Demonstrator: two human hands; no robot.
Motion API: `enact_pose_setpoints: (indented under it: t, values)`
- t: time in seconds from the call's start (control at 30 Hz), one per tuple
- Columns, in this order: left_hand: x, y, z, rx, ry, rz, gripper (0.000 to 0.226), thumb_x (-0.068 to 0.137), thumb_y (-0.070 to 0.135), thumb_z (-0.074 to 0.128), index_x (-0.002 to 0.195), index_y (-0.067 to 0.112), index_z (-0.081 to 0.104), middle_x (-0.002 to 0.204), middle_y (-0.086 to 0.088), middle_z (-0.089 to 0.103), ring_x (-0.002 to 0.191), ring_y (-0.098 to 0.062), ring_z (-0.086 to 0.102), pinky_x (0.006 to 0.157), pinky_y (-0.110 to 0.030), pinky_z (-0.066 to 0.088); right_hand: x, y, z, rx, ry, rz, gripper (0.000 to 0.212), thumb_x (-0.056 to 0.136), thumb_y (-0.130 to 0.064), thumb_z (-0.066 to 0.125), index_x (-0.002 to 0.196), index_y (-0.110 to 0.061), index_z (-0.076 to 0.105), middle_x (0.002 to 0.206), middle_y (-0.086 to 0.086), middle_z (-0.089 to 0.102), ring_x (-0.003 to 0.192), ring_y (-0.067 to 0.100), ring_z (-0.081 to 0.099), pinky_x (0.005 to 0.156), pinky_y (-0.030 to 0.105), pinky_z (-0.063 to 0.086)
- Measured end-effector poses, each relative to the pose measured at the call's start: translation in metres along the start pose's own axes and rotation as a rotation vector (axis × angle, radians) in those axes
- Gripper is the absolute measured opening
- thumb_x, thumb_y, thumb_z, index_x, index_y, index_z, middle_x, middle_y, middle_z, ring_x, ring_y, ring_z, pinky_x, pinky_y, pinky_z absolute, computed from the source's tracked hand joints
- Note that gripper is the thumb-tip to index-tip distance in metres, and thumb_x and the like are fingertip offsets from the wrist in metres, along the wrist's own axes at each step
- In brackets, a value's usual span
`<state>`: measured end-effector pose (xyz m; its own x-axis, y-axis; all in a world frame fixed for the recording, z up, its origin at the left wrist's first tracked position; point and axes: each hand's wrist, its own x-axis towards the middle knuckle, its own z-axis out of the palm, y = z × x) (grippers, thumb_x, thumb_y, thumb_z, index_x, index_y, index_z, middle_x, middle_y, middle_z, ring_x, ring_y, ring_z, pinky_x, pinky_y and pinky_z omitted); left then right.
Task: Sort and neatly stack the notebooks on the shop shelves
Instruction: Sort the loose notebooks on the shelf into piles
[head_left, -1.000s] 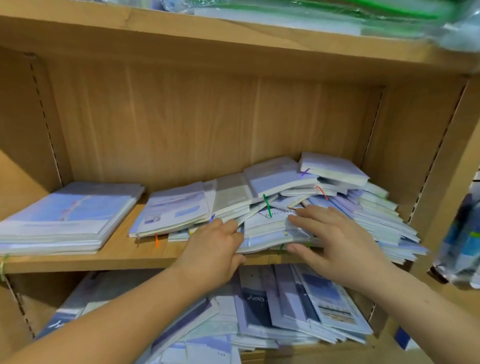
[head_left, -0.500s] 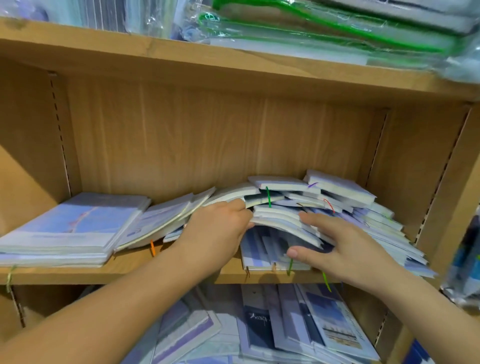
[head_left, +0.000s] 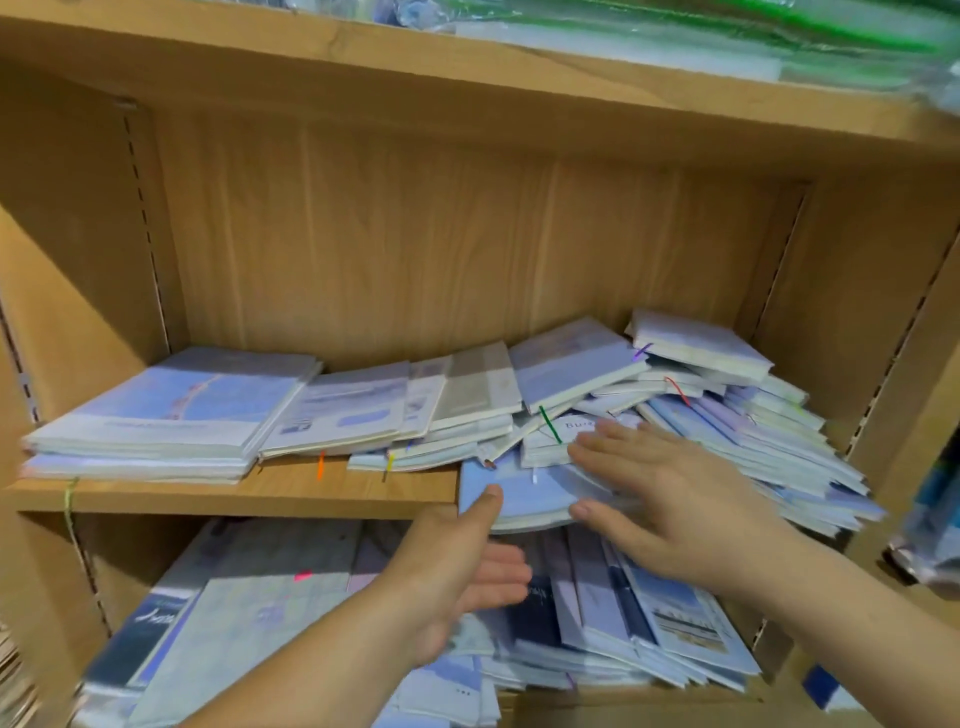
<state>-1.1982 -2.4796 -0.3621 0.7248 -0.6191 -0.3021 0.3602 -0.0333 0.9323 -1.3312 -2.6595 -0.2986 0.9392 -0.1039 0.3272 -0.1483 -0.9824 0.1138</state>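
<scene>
Head view: notebooks lengthwise, front-to-back

I see my right hand lying flat, fingers spread, on the messy notebooks at the right of the middle shelf. My left hand is below the shelf edge, fingers straight, and its thumb touches a blue notebook that hangs over the front. A tidy stack lies at the left.

Clear plastic packs, green-trimmed, along top; blurred blue packaging far right.
</scene>
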Motion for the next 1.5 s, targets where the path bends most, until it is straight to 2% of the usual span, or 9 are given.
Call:
enact_pose_setpoints:
  t: [0.2, 0.43, 0.57, 0.67, 0.8, 0.9, 1.03, 1.27, 1.5]
  values:
    - [-0.004, 0.027, 0.025, -0.29, 0.078, 0.057, 0.013, 0.102, 0.004, 0.057, 0.113, -0.003, 0.06, 0.088, -0.02, 0.077, 0.078, -0.032, 0.078, 0.06, -0.031, 0.062, -0.003, 0.005, -0.008, 0.194, -0.216, 0.154, 0.097, 0.076, -0.097, 0.008, 0.159, -0.049, 0.016, 0.167, -0.022, 0.014, 0.152, -0.004, 0.011, 0.126, 0.024, 0.01]
    - [-0.035, 0.04, 0.011, -0.376, 0.012, 0.066, 0.019, 0.098, -0.002, 0.061, 0.116, -0.004, 0.056, 0.089, -0.025, 0.076, 0.08, -0.038, 0.077, 0.062, -0.036, 0.063, 0.013, 0.012, -0.034, 0.506, -0.361, 0.271, 0.092, 0.067, -0.105, 0.02, 0.148, -0.063, 0.03, 0.152, -0.044, 0.019, 0.147, -0.011, 0.017, 0.121, 0.023, 0.012]
    - [-0.036, 0.026, -0.016, -0.224, -0.044, 0.021, 0.026, 0.095, 0.001, 0.064, 0.12, -0.004, 0.057, 0.095, -0.026, 0.076, 0.084, -0.039, 0.077, 0.064, -0.036, 0.063, 0.021, 0.008, -0.032, 0.495, -0.387, 0.232, 0.103, 0.064, -0.105, 0.033, 0.154, -0.055, 0.029, 0.16, -0.034, 0.018, 0.149, -0.008, 0.017, 0.126, 0.028, 0.015]
    - [-0.029, 0.015, -0.033, -0.057, -0.023, -0.011, 0.025, 0.093, -0.003, 0.061, 0.118, -0.004, 0.06, 0.096, -0.022, 0.077, 0.082, -0.033, 0.077, 0.064, -0.037, 0.062, 0.009, -0.001, -0.031, 0.43, -0.221, 0.235, 0.095, 0.071, -0.101, 0.037, 0.149, -0.047, 0.046, 0.151, -0.031, 0.042, 0.141, -0.004, 0.039, 0.117, 0.031, 0.036]
    - [-0.018, 0.019, -0.041, -0.021, 0.11, 0.139, 0.018, 0.093, -0.006, 0.061, 0.109, 0.005, 0.062, 0.092, -0.018, 0.077, 0.062, -0.024, 0.07, 0.054, -0.031, 0.057, -0.022, -0.014, -0.021, 0.015, 0.105, 0.39, 0.075, 0.084, -0.083, 0.037, 0.13, -0.031, 0.065, 0.105, -0.007, 0.061, 0.098, 0.018, 0.063, 0.076, 0.038, 0.055]
    - [-0.013, 0.038, -0.034, -0.015, 0.106, 0.178, 0.016, 0.092, -0.007, 0.061, 0.085, 0.007, 0.06, 0.065, -0.011, 0.07, 0.047, -0.018, 0.061, 0.048, -0.027, 0.049, -0.027, -0.022, -0.017, 0.48, -0.112, 0.617, 0.082, 0.085, -0.077, 0.051, 0.135, -0.013, 0.06, 0.112, 0.005, 0.074, 0.094, 0.025, 0.073, 0.083, 0.044, 0.06]
    - [-0.011, 0.074, -0.025, 0.029, 0.059, 0.143, 0.003, 0.092, 0.001, 0.063, 0.091, 0.0, 0.065, 0.055, -0.007, 0.055, 0.042, -0.012, 0.051, 0.037, -0.019, 0.038, 0.0, -0.029, -0.021, 1.104, 0.059, 0.848, 0.06, 0.091, -0.031, 0.077, 0.142, -0.012, 0.051, 0.116, 0.011, 0.064, 0.064, 0.026, 0.073, 0.061, 0.038, 0.063]
    - [-0.035, 0.124, -0.015, -0.083, 0.017, 0.165, 0.015, 0.089, 0.007, 0.061, 0.074, 0.008, 0.06, 0.054, -0.006, 0.053, 0.042, -0.011, 0.045, 0.034, -0.017, 0.031, 0.034, -0.023, -0.08, 0.939, 0.171, 0.804, 0.017, 0.09, -0.001, 0.056, 0.093, 0.012, 0.067, 0.054, 0.014, 0.06, 0.048, 0.025, 0.057, 0.051, 0.034, 0.057]
    - [-0.083, 0.149, -0.018, -0.186, -0.006, 0.249, 0.008, 0.089, 0.016, 0.058, 0.082, 0.011, 0.057, 0.069, -0.01, 0.049, 0.042, -0.013, 0.045, 0.034, -0.018, 0.032, 0.012, -0.051, -0.128, 0.955, 0.337, 0.693, 0.038, 0.088, -0.019, 0.055, 0.089, 0.018, 0.059, 0.061, 0.027, 0.062, 0.047, 0.029, 0.057, 0.05, 0.038, 0.056]
